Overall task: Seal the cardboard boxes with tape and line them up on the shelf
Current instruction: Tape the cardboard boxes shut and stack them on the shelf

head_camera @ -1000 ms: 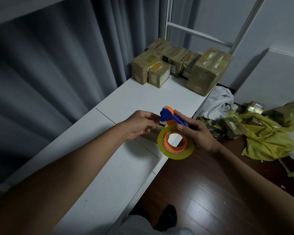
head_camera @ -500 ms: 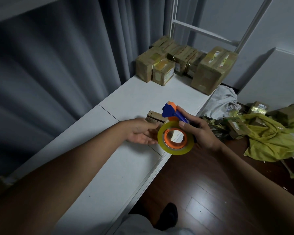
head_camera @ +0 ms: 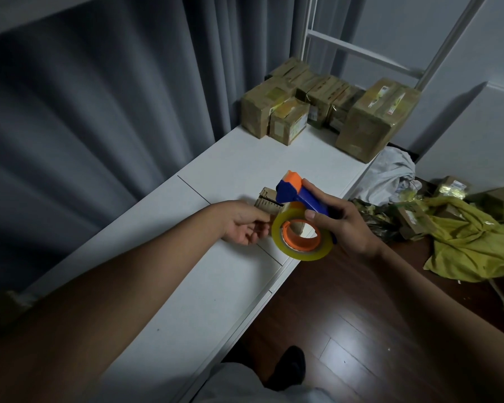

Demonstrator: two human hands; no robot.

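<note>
White shelf (head_camera: pixel 230 170) held small box (head_camera: pixel 266 200); left hand (head_camera: pixel 243 222) gripped it, right hand (head_camera: pixel 336 221) clutched tape dispenser (head_camera: pixel 301 219), taping step, strip needs pulling next.

Dim room; grey pleated curtain (head_camera: pixel 105 117) along left side; pale grey wall (head_camera: pixel 419 33) behind; dark wood plank floor (head_camera: pixel 346 315); white metal frame (head_camera: pixel 358 50) at far end.

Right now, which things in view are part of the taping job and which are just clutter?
In the job:
- tape dispenser, held by right hand
- small cardboard box by left hand
- taped boxes at the far end of the white shelf

Lying about:
- yellow bags and loose parcels on the floor
- white cloth
</note>
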